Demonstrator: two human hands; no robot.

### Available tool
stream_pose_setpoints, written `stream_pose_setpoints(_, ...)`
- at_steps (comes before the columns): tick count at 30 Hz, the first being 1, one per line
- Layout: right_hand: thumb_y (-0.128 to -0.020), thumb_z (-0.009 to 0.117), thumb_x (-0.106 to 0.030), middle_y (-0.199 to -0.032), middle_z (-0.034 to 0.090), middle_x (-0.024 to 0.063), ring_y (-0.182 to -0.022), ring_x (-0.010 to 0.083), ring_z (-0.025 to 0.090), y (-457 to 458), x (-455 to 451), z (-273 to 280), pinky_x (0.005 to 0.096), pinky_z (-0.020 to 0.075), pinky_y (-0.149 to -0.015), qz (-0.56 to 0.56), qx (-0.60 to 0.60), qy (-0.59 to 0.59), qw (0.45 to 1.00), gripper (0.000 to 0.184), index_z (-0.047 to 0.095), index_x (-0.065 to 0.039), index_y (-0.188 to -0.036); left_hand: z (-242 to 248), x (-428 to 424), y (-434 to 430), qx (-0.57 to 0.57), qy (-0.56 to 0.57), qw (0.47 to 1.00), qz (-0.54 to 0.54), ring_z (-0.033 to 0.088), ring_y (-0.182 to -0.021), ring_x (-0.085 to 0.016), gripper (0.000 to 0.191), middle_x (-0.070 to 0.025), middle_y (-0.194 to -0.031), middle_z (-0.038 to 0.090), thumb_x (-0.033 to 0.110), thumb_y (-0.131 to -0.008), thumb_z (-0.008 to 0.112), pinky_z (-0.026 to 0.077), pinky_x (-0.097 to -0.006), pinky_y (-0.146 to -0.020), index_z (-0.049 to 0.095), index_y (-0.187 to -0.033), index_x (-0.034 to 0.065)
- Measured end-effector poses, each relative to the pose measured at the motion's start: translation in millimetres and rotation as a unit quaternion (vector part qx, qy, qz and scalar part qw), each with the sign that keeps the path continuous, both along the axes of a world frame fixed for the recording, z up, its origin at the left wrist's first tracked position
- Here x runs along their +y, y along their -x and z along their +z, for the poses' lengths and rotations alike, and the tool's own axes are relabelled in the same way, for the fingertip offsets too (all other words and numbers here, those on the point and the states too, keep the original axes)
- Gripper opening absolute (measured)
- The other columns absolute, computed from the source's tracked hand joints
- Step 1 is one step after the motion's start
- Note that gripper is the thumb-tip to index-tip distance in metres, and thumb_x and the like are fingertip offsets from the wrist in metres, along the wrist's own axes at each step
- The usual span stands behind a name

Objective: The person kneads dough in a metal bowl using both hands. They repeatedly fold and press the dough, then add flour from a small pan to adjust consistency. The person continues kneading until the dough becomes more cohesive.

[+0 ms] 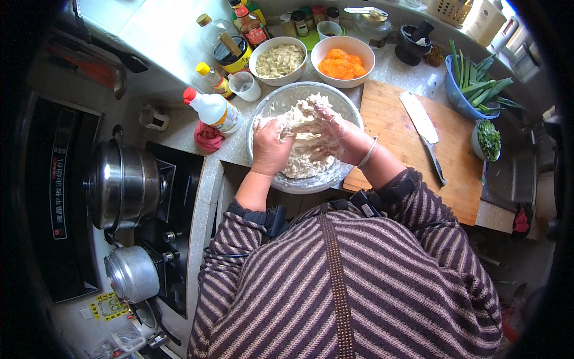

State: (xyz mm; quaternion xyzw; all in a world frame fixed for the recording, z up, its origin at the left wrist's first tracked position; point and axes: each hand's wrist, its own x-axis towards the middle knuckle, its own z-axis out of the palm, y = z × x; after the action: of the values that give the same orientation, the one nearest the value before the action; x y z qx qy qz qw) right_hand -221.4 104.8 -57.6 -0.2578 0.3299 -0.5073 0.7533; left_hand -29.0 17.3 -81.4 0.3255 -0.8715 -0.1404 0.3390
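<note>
A large metal mixing bowl [347,104] holds a mass of sticky, shaggy dough [305,164]. My left hand [272,146] is over the bowl's left side, its fingers in contact with the dough. My right hand [338,134] is at the right side of the bowl, its fingers spread and thickly coated; strands of dough stretch between the two hands. A bracelet circles my right wrist. Behind the bowl stand a white bowl of pale chopped food [279,61] and a white bowl of orange, egg-like food [342,64].
Right of the bowl, a cleaver [419,117] lies on a wooden cutting board [457,166]. Beyond are a blue basin of green onions [450,89] and a bowl of chopped greens [489,140]. At left stand a white bottle [219,112], a plastic cup [245,86] and a steel pot [128,184] on the stove.
</note>
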Motion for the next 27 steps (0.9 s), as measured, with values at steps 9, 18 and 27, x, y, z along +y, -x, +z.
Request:
stream_pose_setpoints(9,-0.097,0.05,-0.047,-0.148,0.04,0.006,-0.132,0.0256,0.04,10,-9,-3,0.047,0.0437,-0.096,-0.06,0.145,0.038,0.987,0.061,0.037,-0.015,-0.147,0,1,-9,0.175,-0.301,0.936,0.054,0.065,-0.082,-0.017,0.024,-0.0117,-0.09,0.07,0.014,-0.081,0.075,0.051,-0.0317,-0.076,0.064,-0.097,-0.0006)
stream_pose_setpoints(18,-0.098,0.048,-0.042,-0.15,0.036,0.0121,-0.139,0.0212,0.032,-7,-12,-4,0.033,0.0224,-0.115,-0.057,0.145,0.134,0.979,0.061,0.039,-0.003,-0.145,17,22,-1,0.007,-0.078,0.996,-0.043,0.056,-0.104,-0.032,0.035,-0.0121,-0.106,0.063,0.014,-0.071,0.076,0.041,-0.0418,-0.092,0.067,-0.104,0.0072)
stream_pose_setpoints(27,-0.1,0.047,-0.036,-0.15,0.036,0.0109,-0.138,0.0215,0.033,-3,-7,8,0.0348,0.0262,-0.113,-0.064,0.101,0.11,0.987,0.057,0.037,-0.002,-0.145,0,18,-5,-0.138,0.135,0.981,0.007,0.053,-0.107,-0.033,0.026,-0.012,-0.108,0.063,0.018,-0.073,0.068,0.034,-0.0488,-0.098,0.066,-0.096,0.006)
